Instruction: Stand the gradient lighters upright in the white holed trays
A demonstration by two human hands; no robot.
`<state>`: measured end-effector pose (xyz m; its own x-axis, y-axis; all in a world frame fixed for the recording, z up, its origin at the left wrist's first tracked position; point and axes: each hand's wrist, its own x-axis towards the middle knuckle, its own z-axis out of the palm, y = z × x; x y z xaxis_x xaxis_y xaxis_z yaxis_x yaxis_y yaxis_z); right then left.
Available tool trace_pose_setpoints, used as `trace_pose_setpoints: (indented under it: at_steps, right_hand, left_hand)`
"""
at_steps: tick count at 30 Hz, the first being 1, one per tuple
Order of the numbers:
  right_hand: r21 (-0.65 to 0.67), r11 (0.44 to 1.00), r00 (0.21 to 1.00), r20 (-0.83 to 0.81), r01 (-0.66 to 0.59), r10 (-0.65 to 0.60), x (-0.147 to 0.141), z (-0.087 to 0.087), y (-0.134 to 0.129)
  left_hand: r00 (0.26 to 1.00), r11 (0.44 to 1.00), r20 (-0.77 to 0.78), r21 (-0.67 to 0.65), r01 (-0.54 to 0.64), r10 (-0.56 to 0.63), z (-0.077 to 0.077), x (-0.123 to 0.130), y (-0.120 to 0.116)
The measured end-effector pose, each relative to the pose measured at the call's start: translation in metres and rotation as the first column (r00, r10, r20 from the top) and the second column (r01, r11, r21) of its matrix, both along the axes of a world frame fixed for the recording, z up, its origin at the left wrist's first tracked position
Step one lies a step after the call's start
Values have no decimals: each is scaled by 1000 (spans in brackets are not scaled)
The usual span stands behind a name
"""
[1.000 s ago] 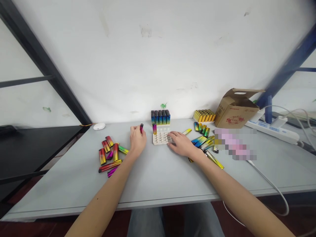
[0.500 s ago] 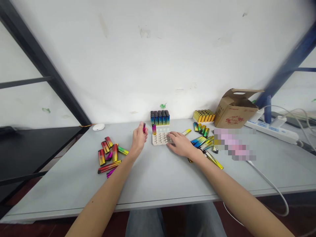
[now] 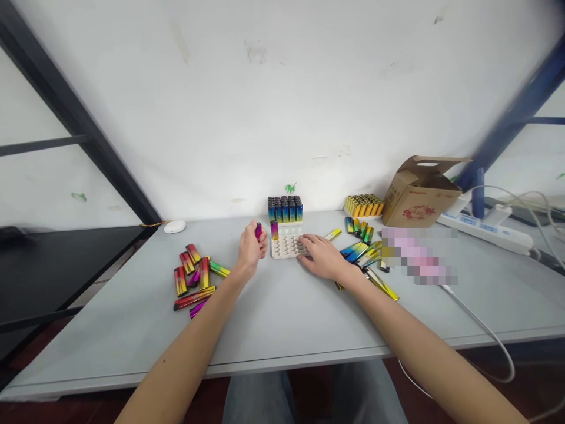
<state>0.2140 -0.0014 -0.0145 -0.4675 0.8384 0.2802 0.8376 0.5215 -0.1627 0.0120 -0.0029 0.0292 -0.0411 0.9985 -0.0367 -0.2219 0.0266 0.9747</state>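
Note:
My left hand [image 3: 251, 250] is closed around a purple lighter [image 3: 258, 229], its dark-topped end poking up beside the thumb. The fist is just left of a white tray [image 3: 282, 254] with rows of round holes. One purple-and-yellow lighter [image 3: 274, 230] stands upright at the tray's far left corner. Across the tray's right part lies my right hand [image 3: 322, 256], fingers stretched out and touching it; the holes under the hand are hidden. Red-and-yellow lighters [image 3: 203, 273] lie in a loose pile left of my left forearm, with a few purple ones and a green one among them.
Behind the tray stands a filled block of blue lighters [image 3: 286, 211]. Yellow ones [image 3: 364, 206] fill another tray by a cardboard box [image 3: 419, 197]. Loose lighters [image 3: 362, 254] lie right of my right hand. A power strip [image 3: 489, 229] and white cable [image 3: 477, 318] are farther right.
My left hand has shifted slightly right and down with the purple lighter, and more of the lighter's body shows. My right hand stays on the tray.

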Motion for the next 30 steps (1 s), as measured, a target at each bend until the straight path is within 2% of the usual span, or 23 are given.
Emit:
trace_pose_setpoints:
  at_steps: [4,10,17,22,30]
  right_hand:
    - [55,998,999,22,23,-24,-8,3,-7]
    - [41,997,997,15,-71,71,-24,-1,-17]
    - [28,996,997,0,-82,82,-24,-3,-16]
    - [26,996,997,2,-82,82,-24,-1,-16]
    - [45,995,996,8,-84,84,-23,-2,-16]
  left_hand:
    - [997,997,34,29,72,-73,-2,0,0]
    - [981,983,87,83,164,-171,-1,1,-4]
    - [976,977,43,2,214,-214,-3,5,-3]
    - [950,950,-4,-27,311,-311,-7,6,-2]
    - [946,947,52,2,321,-321,-1,10,-6]
